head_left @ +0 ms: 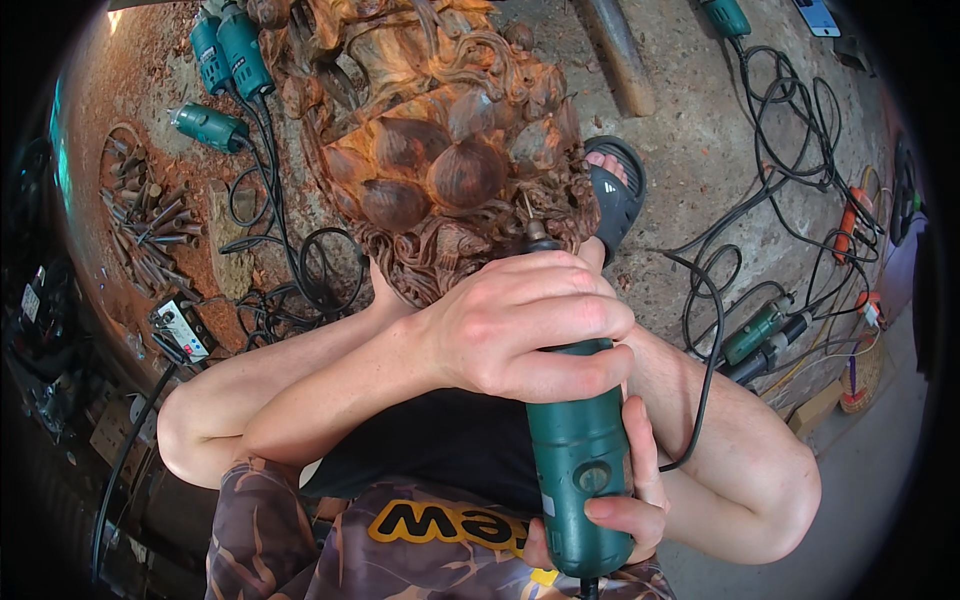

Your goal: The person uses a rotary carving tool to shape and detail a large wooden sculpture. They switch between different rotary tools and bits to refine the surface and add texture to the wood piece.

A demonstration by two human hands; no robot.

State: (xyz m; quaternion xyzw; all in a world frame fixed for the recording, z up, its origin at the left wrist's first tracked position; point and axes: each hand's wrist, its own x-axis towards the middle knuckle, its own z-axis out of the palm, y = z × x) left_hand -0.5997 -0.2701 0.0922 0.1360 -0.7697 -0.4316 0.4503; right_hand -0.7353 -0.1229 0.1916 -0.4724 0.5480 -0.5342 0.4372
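A dark green die grinder [578, 440] is held in both hands, its nose toward the carving and its cord end toward me. Closed over its front part is my left hand [530, 325]. My right hand [645, 500] grips the rear of the body, with the thumb and some fingers showing around it. A thin bit [530, 207] sticks out of the nose at the near right edge of a reddish-brown wood carving [470, 172]. Whether the bit touches the wood, I cannot tell. Rounded bulbs and twisting strands cover the carving, which stands between my legs.
Several green grinders [245, 50] lie at the far left, with cords [285, 245] trailing. A pile of metal bits [155, 220] and a power strip [182, 330] are on the left. A pipe-like bar [615, 60] lies beyond my sandal [615, 195]. Tangled cables [780, 110] and another grinder [757, 330] lie right.
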